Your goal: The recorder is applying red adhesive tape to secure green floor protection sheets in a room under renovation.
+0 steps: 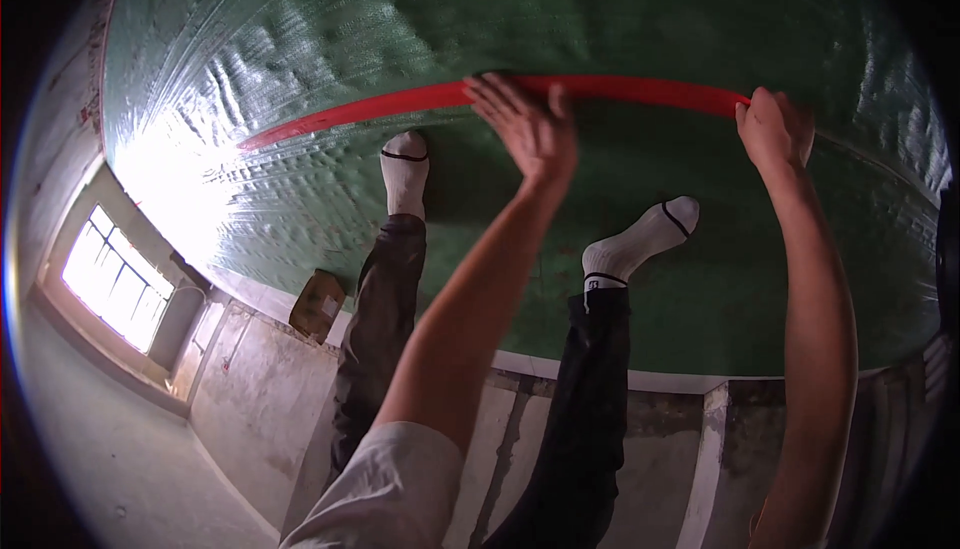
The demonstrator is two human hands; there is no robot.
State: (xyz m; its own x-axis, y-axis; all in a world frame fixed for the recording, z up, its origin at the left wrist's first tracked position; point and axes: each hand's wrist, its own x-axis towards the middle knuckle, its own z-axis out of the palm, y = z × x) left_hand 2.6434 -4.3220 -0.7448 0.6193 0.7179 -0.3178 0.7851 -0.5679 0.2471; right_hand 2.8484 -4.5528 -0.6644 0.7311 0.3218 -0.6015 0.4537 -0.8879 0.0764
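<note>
A long strip of red tape [640, 88] runs across a green plastic-like floor covering [620, 9], from the bright patch at the left to my right hand. My left hand [535, 137] lies over the middle of the strip, fingers stretched out and slightly blurred, palm down. At the strip's right end my right hand [775, 131] is closed on the red tape. Whether a roll sits inside that hand is hidden. Beyond it a thin seam line continues to the right along the covering.
My feet in white socks [645, 239] stand on the covering, just short of the tape. A small brown cardboard box [318, 306] rests by the wall at the left. Wrinkles cover the sheet near the left, where light from a barred window [117, 279] glares.
</note>
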